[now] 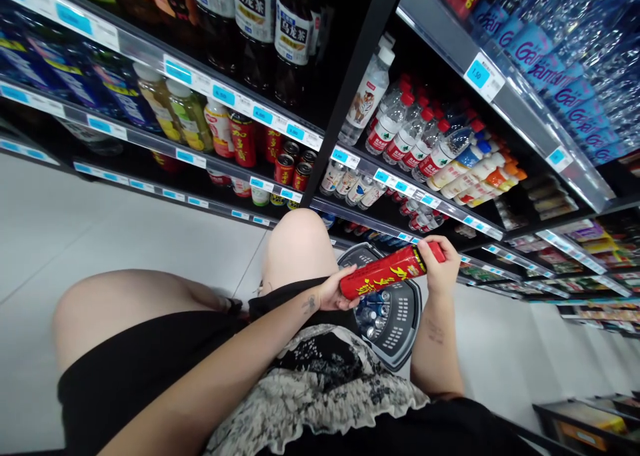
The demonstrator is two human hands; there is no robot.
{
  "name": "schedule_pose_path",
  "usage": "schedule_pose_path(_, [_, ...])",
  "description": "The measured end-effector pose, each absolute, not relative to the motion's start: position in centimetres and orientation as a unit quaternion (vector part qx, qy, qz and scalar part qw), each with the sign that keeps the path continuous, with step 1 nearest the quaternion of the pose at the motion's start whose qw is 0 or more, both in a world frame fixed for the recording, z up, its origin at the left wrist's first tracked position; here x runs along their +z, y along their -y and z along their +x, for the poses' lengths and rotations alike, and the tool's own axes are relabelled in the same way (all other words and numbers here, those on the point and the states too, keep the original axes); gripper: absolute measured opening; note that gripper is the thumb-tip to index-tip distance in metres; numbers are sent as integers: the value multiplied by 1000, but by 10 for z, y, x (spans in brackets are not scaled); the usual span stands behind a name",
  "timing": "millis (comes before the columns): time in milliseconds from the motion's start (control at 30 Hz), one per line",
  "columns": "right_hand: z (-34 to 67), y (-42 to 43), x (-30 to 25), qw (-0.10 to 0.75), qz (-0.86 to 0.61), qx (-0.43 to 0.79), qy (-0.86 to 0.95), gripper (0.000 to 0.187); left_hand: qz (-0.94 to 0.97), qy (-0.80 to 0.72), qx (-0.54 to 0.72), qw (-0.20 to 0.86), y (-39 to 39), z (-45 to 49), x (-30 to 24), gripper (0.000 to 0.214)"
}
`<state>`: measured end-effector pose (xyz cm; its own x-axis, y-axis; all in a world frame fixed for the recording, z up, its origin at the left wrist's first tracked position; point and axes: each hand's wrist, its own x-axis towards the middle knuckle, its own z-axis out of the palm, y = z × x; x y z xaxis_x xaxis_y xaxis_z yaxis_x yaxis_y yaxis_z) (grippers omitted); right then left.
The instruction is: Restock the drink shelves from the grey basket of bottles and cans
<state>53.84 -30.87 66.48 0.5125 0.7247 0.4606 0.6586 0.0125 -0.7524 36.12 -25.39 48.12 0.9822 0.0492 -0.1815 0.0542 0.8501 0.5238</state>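
A red drink bottle [383, 273] with yellow lettering lies sideways between my hands, above a grey shopping basket [407, 316]. My left hand [341, 291] is closed around its base end. At the other end, the fingers of my right hand [441, 261] are wrapped about its red cap. Beneath the bottle, several clear bottles with blue labels [373, 319] lie in the basket, partly hidden by the bottle and my left arm. My bent knee [303, 243] is just left of the basket.
Shelves of drinks stand ahead, with price tags [400, 184] along their edges. Red cans [285, 169] and red-capped water bottles [395, 126] fill the low shelves. A black upright post [345, 89] divides the shelving. Pale floor tiles [125, 229] spread to the left.
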Motion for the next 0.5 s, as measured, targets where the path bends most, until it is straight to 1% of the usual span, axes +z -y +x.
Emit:
schedule_pose_path(133, [537, 307, 668, 508, -711, 85, 479, 44, 270, -84, -5, 959, 254, 360, 482, 90])
schedule_pose_path(233, [541, 306, 667, 484, -725, 103, 479, 48, 264, -81, -1, 961, 253, 361, 479, 90])
schedule_pose_path(300, [541, 304, 666, 478, -728, 87, 483, 47, 255, -83, -5, 963, 253, 362, 476, 90])
schedule_pose_path(433, [531, 299, 662, 479, -721, 37, 500, 40, 204, -120, -25, 971, 255, 369, 471, 89])
schedule_pose_path(500, [524, 295, 659, 469, -711, 9, 523, 36, 172, -142, -8, 975, 256, 371, 473, 89])
